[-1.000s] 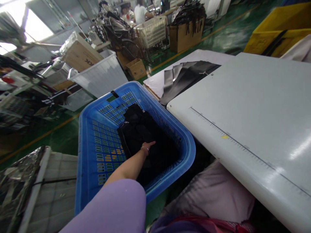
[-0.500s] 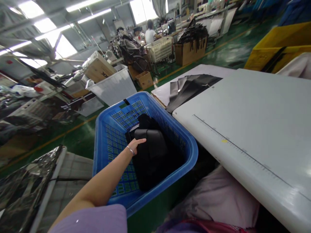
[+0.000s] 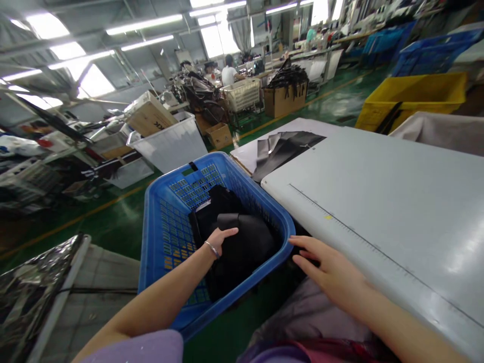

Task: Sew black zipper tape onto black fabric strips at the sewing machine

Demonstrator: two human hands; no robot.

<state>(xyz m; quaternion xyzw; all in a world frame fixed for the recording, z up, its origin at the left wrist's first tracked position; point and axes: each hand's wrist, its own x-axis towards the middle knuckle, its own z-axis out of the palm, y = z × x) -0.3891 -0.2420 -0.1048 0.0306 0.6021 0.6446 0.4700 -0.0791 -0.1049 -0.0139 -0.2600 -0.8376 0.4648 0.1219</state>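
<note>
My left hand (image 3: 223, 238), with a bracelet at the wrist, reaches into a blue plastic basket (image 3: 284, 222). Its thumb lies on top of a black sheet of material (image 3: 249, 232), the other fingers hidden beneath, so the hand grips the sheet's edge. More black pieces (image 3: 223, 199) lie under and behind it; their exact kind is hard to make out. My right hand (image 3: 327, 267) is at the basket's near right corner, fingers apart and holding nothing. Its fingertips are at the rim; whether they touch it I cannot tell.
On the right is a white table (image 3: 397, 186) with a printed ruler along its edge. Dark sheets (image 3: 283, 148) lie on a lower white surface behind the basket. A yellow bin (image 3: 416, 96) stands at the far right, a white bin (image 3: 170, 143) beyond the basket. A person (image 3: 229, 73) sits far back.
My right hand has come into view at the basket's near right corner. The left hand still grips the black sheet, which now lies bent more to the right. The view has tilted up slightly.
</note>
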